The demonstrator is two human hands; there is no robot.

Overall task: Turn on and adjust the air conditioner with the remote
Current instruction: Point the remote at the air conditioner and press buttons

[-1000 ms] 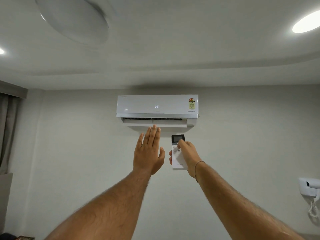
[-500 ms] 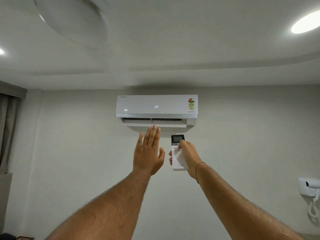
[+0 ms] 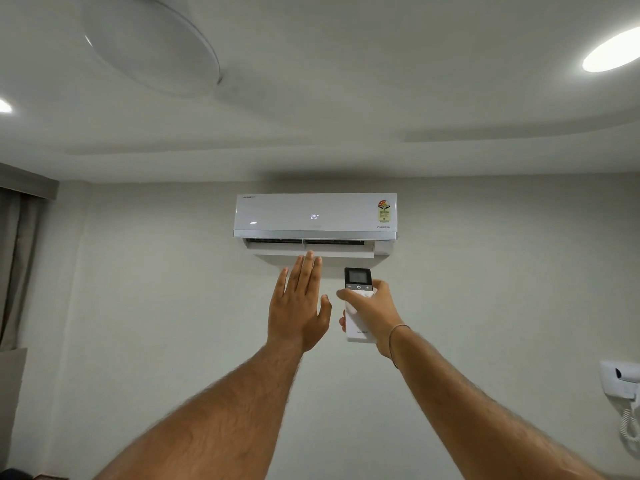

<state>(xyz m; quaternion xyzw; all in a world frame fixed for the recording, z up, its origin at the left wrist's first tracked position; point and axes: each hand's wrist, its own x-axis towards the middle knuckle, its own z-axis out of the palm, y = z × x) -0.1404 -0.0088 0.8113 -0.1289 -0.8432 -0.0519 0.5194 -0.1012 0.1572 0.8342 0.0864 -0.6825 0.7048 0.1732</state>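
A white wall-mounted air conditioner [image 3: 315, 216] hangs high on the wall, its display reading 25 and its lower flap open. My right hand [image 3: 372, 313] is raised below it and grips a white remote [image 3: 358, 284] with a dark screen at its top, thumb lying across the buttons. My left hand [image 3: 299, 303] is held up flat beside the remote, fingers together and pointing at the flap, holding nothing. The fingertips appear just under the flap's edge.
A spinning ceiling fan [image 3: 149, 43] blurs at the upper left. Round ceiling lights [image 3: 611, 50] glow at the right and far left. A curtain [image 3: 17, 265] hangs at the left edge. A white wall-mounted hair dryer [image 3: 623, 379] with a coiled cord sits at the lower right.
My right thumb has slid lower on the remote, uncovering the top row of buttons. The left hand stays raised flat under the flap.
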